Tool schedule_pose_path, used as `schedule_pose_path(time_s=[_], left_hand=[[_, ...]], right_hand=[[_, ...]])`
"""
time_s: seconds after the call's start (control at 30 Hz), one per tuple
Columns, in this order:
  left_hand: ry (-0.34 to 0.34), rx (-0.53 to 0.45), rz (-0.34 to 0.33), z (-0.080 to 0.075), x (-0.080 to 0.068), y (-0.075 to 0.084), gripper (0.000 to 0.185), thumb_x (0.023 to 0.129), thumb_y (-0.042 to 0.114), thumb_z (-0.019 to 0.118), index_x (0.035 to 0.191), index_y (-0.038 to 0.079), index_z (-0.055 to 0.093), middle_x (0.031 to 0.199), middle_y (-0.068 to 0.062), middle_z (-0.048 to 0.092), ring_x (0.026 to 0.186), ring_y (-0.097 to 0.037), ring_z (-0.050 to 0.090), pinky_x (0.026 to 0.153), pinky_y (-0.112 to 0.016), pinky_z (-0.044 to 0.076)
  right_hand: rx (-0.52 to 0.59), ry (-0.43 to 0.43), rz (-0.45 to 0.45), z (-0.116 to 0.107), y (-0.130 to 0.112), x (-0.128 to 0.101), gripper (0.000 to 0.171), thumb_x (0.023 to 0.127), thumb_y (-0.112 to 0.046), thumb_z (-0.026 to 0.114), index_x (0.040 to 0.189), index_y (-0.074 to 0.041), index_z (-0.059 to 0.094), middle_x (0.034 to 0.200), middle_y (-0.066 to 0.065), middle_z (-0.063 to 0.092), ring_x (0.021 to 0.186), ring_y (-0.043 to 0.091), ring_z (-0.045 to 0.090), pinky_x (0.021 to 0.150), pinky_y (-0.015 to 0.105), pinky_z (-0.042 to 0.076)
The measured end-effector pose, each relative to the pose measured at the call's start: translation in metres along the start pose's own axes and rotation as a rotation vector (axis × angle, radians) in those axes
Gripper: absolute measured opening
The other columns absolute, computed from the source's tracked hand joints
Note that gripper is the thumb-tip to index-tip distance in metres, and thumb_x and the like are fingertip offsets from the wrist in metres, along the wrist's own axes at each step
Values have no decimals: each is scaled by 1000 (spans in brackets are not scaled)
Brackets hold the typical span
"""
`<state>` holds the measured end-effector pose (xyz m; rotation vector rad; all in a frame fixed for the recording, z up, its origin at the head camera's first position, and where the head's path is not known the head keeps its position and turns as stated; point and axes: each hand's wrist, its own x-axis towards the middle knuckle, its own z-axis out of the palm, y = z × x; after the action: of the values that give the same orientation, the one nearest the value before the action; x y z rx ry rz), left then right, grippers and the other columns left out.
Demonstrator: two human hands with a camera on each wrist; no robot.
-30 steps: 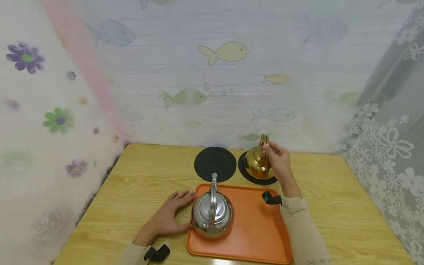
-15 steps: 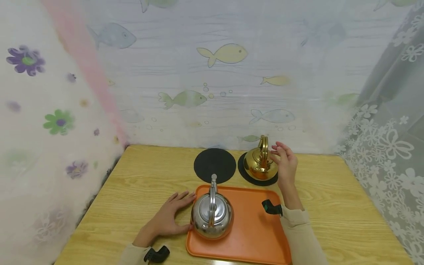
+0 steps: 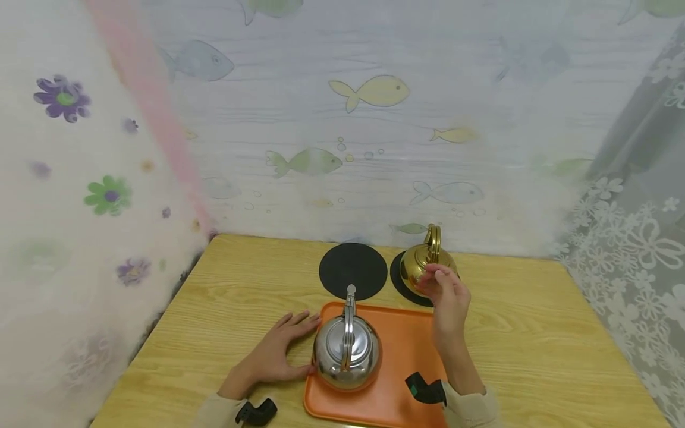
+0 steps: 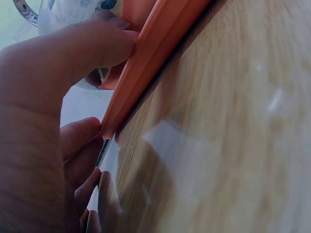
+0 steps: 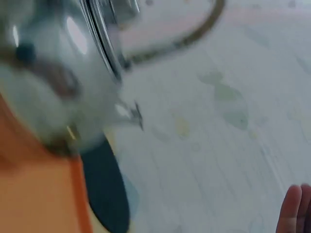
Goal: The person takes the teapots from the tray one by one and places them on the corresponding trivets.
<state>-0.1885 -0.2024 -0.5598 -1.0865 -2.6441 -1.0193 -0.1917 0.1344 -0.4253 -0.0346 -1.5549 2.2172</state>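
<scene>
Two kettles in play: the gold kettle sits on its black mat at the back of the counter.
Right hand hangs loose-fingered just in front of it, holding nothing; for a clean lift, hook the upright handle dead centre. Left hand lies flat, thumb on the orange tray carrying the steel kettle. Second mat bare; fish-print curtain behind.

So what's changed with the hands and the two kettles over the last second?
The right hand let go of the gold kettle's handle and drew back toward the person; it now hangs empty over the orange tray's far edge. The gold kettle stayed on its black mat. The left hand still rests flat on the table against the tray, and the silver kettle has not moved.
</scene>
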Motion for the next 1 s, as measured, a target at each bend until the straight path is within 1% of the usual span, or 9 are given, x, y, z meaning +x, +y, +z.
schedule_pose_path(time_s=[0.07, 0.13, 0.2, 0.3, 0.43, 0.6, 0.8, 1.0], left_hand=[[-6, 5, 2, 1, 0, 1, 82, 85, 61, 71, 152, 19, 51, 154, -1, 52, 145, -35, 43, 118, -62, 26], [-8, 5, 3, 2, -1, 1, 82, 84, 60, 73, 152, 19, 51, 154, -1, 52, 145, -35, 43, 118, -61, 25], [-7, 14, 8, 3, -1, 0, 82, 84, 58, 73, 152, 19, 51, 153, -1, 52, 144, -35, 44, 117, -62, 26], [-10, -4, -3, 3, 0, 0, 83, 83, 56, 75, 152, 20, 50, 154, 0, 51, 145, -35, 43, 118, -63, 25], [-16, -5, -19, 2, 1, 0, 84, 82, 56, 76, 153, 21, 49, 155, 2, 50, 147, -34, 41, 120, -60, 23], [-13, 20, -19, 0, 0, 0, 84, 81, 56, 78, 153, 22, 49, 155, 3, 50, 147, -32, 42, 120, -55, 22], [-12, 12, -27, -1, 0, 0, 85, 81, 55, 78, 153, 22, 49, 155, 4, 50, 147, -31, 41, 120, -55, 22], [-11, 12, -21, 1, 0, 0, 84, 81, 54, 79, 153, 22, 49, 155, 5, 49, 147, -32, 42, 120, -57, 23]], right_hand=[[-37, -47, 52, 3, 3, -16, 31, 108, -8, 42, 95, 1, 69, 80, 3, 66, 73, 15, 65, 71, 26, 62], [-90, -85, 98, 6, 6, -31, 30, 108, -9, 43, 97, 1, 68, 80, 2, 66, 74, 15, 65, 72, 27, 62], [-141, -105, 137, 8, 10, -44, 29, 108, -10, 43, 99, 2, 68, 80, 2, 66, 76, 15, 65, 74, 28, 62], [-178, -131, 169, 11, 14, -56, 28, 107, -8, 45, 102, 5, 68, 83, 2, 68, 79, 17, 67, 76, 29, 63], [-164, -188, 181, 17, 16, -63, 25, 105, -6, 47, 107, 11, 65, 90, 8, 69, 81, 19, 68, 78, 31, 63], [-154, -235, 248, 26, 16, -69, 27, 103, -4, 48, 113, 17, 61, 98, 15, 68, 82, 19, 69, 78, 33, 64], [-182, -295, 337, 36, 17, -74, 30, 103, -7, 49, 117, 15, 64, 102, 22, 71, 81, 18, 69, 78, 31, 63], [-159, -344, 413, 39, 17, -77, 37, 104, -12, 49, 119, 17, 65, 100, 21, 73, 83, 18, 71, 78, 32, 63]])
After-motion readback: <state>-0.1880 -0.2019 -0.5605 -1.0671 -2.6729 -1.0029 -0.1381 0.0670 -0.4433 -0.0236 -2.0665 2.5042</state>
